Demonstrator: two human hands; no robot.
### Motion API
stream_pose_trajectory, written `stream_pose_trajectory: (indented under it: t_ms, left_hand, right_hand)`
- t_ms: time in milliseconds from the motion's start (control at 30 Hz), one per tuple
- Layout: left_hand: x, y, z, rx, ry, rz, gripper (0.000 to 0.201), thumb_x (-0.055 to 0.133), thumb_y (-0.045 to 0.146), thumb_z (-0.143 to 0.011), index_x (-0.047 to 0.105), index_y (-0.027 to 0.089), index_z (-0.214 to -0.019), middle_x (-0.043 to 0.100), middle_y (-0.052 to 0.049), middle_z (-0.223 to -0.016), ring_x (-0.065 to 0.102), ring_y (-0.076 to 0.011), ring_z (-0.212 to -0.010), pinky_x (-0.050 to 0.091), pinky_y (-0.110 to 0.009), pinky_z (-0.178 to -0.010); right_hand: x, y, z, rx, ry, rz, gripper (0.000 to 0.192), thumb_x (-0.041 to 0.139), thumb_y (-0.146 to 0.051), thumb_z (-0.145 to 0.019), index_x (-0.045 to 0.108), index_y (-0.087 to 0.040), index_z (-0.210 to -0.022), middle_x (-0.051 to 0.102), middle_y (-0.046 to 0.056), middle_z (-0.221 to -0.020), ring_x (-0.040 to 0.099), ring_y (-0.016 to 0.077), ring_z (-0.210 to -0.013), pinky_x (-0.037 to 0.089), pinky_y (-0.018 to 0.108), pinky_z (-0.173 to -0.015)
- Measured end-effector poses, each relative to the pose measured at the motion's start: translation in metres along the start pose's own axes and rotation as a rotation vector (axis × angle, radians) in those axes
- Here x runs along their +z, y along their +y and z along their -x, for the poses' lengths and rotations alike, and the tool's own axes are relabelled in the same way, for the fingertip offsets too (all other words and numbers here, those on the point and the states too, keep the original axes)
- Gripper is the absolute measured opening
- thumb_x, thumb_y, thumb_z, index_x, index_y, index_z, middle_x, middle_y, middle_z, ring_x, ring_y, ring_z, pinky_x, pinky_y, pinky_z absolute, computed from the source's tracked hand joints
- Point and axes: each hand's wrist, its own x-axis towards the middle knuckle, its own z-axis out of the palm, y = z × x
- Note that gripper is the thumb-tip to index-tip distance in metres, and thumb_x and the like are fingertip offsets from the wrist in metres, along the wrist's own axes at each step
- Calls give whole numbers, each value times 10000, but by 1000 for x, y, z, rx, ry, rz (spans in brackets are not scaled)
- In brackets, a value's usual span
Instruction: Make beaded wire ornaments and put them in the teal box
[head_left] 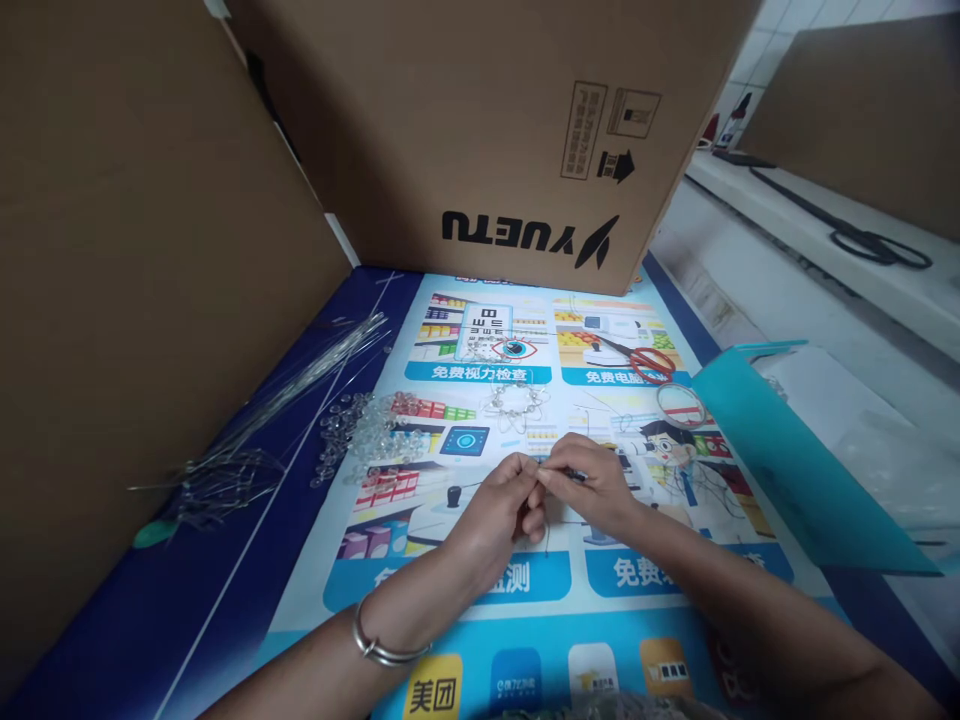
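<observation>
My left hand (501, 500) and my right hand (589, 482) meet over the printed poster (525, 600), fingertips pinched together on a thin thread or wire whose end hangs down below them. A silver bangle sits on my left wrist. A pile of clear beads (367, 435) lies to the left of my hands. A finished ring of clear beads (516, 400) lies just beyond my fingers, and another beaded piece (480, 348) lies farther back.
A large cardboard box (487, 130) stands at the back and a cardboard wall (135, 250) at the left. A bundle of clear wires (247, 440) lies by that wall. Red-handled scissors (637, 358), a tape ring (681, 405) and a teal folder (787, 470) lie to the right.
</observation>
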Motion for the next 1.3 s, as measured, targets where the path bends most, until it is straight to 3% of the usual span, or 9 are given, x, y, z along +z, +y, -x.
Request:
stream_pose_trajectory:
  t_ms: [100,200,367,467,600,867,967,1100,1300]
  left_hand:
    - [1,-3,0,65,-24,-43,243,460,384,-852,410,191,-714,387,71,-557,327,-45,-398,331,-198,-426]
    - [1,-5,1,124,-23,-89,241,445,393,-860,401,196,-728,377,72,-552,327,-52,-411,323,-195,-431]
    - [3,-6,4,136,-47,-94,253,466,412,-845,403,196,-729,371,71,-556,307,-51,-415,296,-186,-422]
    - [4,-8,4,62,-106,-49,251,486,410,-834,404,198,-730,378,71,-542,310,-51,-404,278,-185,-418]
    - [4,-7,2,-1,-135,17,239,508,395,-824,430,192,-727,376,69,-545,302,-46,-402,287,-192,-430]
    - [2,-1,1,18,-97,29,224,542,379,-807,466,186,-721,379,69,-546,274,-41,-399,279,-186,-415]
    - [2,-2,2,37,-92,30,215,529,365,-819,462,184,-725,394,65,-556,282,-40,-403,284,-186,-416]
    - [1,-2,3,50,-99,-7,256,525,384,-817,453,175,-686,401,65,-544,306,-41,-398,308,-193,-427]
    - [-7,5,-4,53,-106,-298,200,617,347,-745,552,171,-813,561,16,-629,488,-73,-456,360,-200,-484]
  right_hand:
    - [3,-5,1,184,31,-94,142,533,-282,-797,559,-184,-698,538,9,-658,503,123,-633,415,254,-596]
    - [7,-8,3,323,71,-197,125,543,-309,-791,557,-186,-808,552,4,-689,508,117,-616,413,239,-561]
    - [3,-11,2,294,82,-287,183,492,-324,-828,609,-186,-857,571,14,-724,534,125,-679,425,258,-657]
    - [-4,-11,-3,344,99,-354,193,495,-348,-826,594,-183,-810,514,-20,-595,492,104,-567,414,246,-594]
    - [-7,-10,-5,385,64,-437,199,514,-367,-811,572,-181,-774,517,-21,-597,482,96,-551,403,235,-558]
    - [-9,-4,-3,350,-54,-568,281,490,-384,-825,571,-185,-1006,532,-3,-707,496,88,-584,421,238,-576]
    - [-9,-5,-3,349,-75,-517,277,507,-375,-817,575,-193,-1014,551,3,-732,512,95,-606,430,241,-591]
    - [-10,-11,-6,267,-68,-276,171,527,-325,-807,630,-189,-790,593,19,-750,548,124,-702,430,248,-647]
    - [-15,-10,-7,169,40,-107,182,523,-314,-811,622,-201,-710,588,17,-697,545,136,-687,424,264,-651]
